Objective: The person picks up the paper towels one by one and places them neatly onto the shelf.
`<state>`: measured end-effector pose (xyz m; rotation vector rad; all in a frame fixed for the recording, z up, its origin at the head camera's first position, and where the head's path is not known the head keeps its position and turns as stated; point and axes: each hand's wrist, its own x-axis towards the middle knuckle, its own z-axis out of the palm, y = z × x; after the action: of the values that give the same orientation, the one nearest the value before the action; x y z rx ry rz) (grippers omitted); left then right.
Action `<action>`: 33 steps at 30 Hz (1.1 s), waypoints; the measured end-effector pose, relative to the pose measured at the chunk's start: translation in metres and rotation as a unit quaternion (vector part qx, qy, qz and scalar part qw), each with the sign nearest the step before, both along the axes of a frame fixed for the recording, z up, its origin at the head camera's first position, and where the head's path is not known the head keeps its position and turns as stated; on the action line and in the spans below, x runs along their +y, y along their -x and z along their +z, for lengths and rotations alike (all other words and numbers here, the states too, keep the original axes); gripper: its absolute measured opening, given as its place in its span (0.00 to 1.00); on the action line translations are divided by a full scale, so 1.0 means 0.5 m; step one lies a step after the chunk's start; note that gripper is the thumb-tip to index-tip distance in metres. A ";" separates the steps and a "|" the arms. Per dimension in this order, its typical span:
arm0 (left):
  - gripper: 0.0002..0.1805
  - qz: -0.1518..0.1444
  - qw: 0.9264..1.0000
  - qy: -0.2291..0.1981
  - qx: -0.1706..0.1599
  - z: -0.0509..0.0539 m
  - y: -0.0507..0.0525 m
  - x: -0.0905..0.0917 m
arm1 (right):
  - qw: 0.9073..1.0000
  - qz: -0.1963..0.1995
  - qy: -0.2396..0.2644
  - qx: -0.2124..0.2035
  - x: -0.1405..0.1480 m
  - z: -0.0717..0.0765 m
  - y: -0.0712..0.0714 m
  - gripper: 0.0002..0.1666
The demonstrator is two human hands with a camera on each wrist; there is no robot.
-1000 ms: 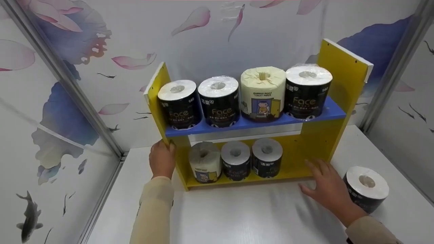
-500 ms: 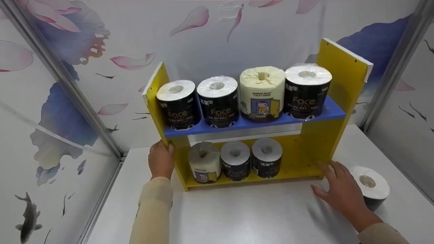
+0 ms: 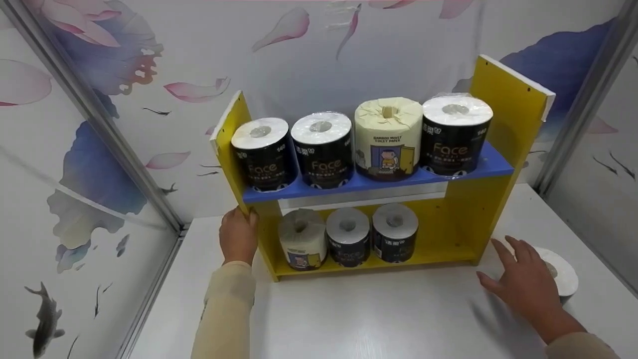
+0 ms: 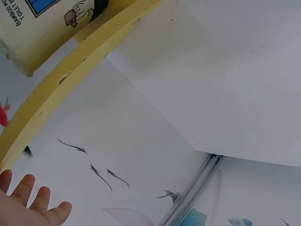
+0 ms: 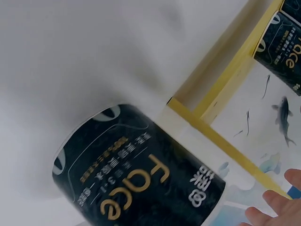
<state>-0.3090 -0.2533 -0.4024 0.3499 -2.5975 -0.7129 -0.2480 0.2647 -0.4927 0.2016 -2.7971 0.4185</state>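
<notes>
In the head view a yellow and blue shelf stands on a white table. My left hand holds the front edge of its left side panel, thumb against the edge; in the left wrist view the fingers of that hand reach along the outer side. My right hand, fingers spread, is over the table right of the shelf, in front of a black-wrapped toilet roll and partly hiding it. The right wrist view shows this roll close up, apart from the visible fingertips; the hand holds nothing.
On the blue upper board stand several rolls, mostly black-wrapped, one cream-wrapped roll among them. Lower down, a cream roll and two black rolls sit toward the left. Printed wall panels enclose the table.
My right hand has moved right, from before the shelf's lower right corner to the loose roll, covering more of it. The left hand has stayed on the side panel.
</notes>
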 end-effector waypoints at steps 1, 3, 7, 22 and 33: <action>0.18 0.000 1.000 0.000 0.000 0.001 0.000 0.000 | 1.000 -0.001 0.001 0.002 0.004 0.000 -0.001 0.48; 0.17 -0.001 1.000 -0.002 0.002 0.002 0.000 0.000 | 1.000 -0.003 0.005 0.008 0.013 -0.002 -0.002 0.48; 0.18 -0.003 1.000 -0.005 -0.003 0.002 -0.001 -0.002 | 1.000 -0.004 0.008 0.021 0.028 -0.009 -0.004 0.47; 0.19 -0.007 1.000 0.012 0.025 -0.006 0.002 -0.006 | 0.998 -0.030 -0.014 -0.054 0.073 -0.022 0.002 0.50; 0.19 -0.004 1.000 0.009 0.013 -0.003 0.000 -0.004 | 0.996 -0.045 -0.023 -0.078 0.095 -0.022 0.003 0.54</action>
<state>-0.3091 -0.2551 -0.4037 0.3219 -2.5819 -0.6910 -0.2496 0.3120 -0.5037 0.0546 -2.9578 0.3620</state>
